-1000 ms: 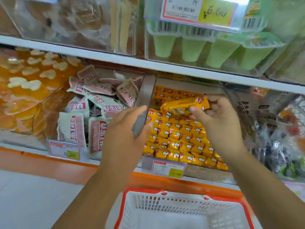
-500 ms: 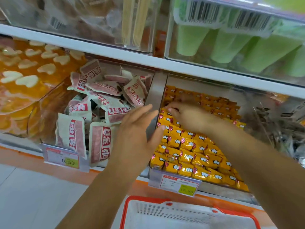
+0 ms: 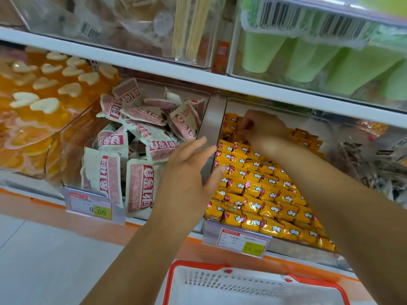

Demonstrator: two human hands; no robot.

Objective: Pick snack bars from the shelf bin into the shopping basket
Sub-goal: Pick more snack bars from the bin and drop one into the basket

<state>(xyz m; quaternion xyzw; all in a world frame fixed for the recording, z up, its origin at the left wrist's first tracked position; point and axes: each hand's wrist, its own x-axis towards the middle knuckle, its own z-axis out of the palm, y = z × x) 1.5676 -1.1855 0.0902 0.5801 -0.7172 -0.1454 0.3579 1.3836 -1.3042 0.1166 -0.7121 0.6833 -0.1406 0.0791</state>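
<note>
Yellow snack bars (image 3: pixel 259 194) lie in rows in a clear shelf bin (image 3: pixel 220 119) at centre right. My right hand (image 3: pixel 262 130) reaches deep into the bin's back left corner, its fingers curled and pinching at the bars of the back row. No bar is lifted clear. My left hand (image 3: pixel 189 172) hovers with fingers spread in front of the steel divider at the bin's left edge, its thumb over the front bars, and it holds nothing. The white shopping basket with an orange rim (image 3: pixel 198 264) sits below the shelf at the bottom edge; what shows of it is empty.
Left of the bars is a bin of pink-and-white packets (image 3: pixel 141 150), then orange jelly cups (image 3: pixel 44 102). Price tags (image 3: pixel 242 241) hang on the shelf front. The upper shelf (image 3: pixel 198 78) overhangs the bins, with green cups (image 3: pixel 308 60) behind clear plastic.
One second ago my right hand held yellow bars above the bin; it has since gone down into the back left corner. My view moved closer. My left hand stays by the divider.
</note>
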